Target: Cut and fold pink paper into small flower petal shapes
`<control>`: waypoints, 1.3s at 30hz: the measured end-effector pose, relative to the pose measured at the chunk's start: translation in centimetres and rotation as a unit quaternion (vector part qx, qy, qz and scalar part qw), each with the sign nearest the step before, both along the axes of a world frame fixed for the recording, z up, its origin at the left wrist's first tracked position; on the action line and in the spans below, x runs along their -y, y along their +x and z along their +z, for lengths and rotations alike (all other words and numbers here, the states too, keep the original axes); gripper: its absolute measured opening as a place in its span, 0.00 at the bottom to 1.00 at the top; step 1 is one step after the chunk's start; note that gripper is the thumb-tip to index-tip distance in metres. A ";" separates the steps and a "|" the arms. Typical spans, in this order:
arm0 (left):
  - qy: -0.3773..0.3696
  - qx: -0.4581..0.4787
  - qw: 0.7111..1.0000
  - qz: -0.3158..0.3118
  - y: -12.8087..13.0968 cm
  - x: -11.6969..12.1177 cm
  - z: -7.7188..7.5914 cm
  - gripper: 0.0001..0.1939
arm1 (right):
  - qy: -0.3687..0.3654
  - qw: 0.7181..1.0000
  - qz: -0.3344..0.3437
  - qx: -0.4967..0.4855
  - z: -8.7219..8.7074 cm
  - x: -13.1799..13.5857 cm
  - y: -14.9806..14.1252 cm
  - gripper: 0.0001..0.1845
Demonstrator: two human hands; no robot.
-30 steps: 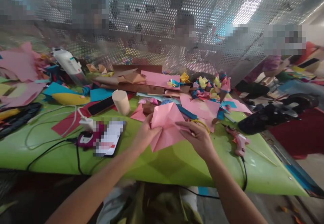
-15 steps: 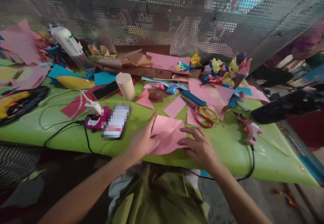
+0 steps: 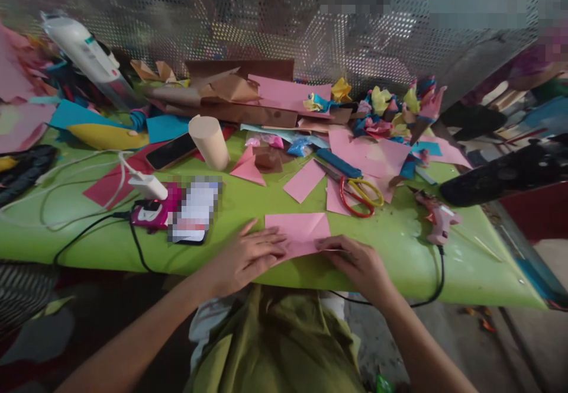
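A creased sheet of pink paper lies folded at the near edge of the green table. My left hand rests on its left part, fingers stretched out and flat. At the paper's right corner, my right hand pinches the edge between thumb and fingers. Beyond the paper lie a small pink paper piece and scissors with red and yellow handles. A blue rod-shaped item lies against the scissors.
To the left are a lit phone, a magenta power strip with cables, and a beige cylinder. On the right lie a pink glue gun and a black bottle-like object. Paper flowers and cardboard line the perforated metal screen.
The pink paper has come down from the air onto the table and is folded flatter. My left hand has gone from gripping its side to lying flat on it. The view has tilted downward.
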State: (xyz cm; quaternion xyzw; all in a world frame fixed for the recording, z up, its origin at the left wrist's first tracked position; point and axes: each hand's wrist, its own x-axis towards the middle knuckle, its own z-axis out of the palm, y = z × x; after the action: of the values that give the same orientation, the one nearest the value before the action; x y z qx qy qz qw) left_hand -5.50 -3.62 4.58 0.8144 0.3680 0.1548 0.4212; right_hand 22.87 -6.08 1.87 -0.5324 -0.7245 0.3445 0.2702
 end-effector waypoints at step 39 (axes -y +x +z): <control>0.261 -0.083 0.937 0.217 3.2 1.6 -2.4 0.10 | 0.161 0.981 0.034 0.105 -0.4 -2.3 -0.8 0.09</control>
State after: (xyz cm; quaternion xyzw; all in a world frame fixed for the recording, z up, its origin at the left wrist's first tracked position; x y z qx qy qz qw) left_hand -2.30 -5.25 2.17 0.8059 0.5161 0.2652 0.1178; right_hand 22.04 -3.82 1.49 -0.4898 -0.8126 0.1746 0.2632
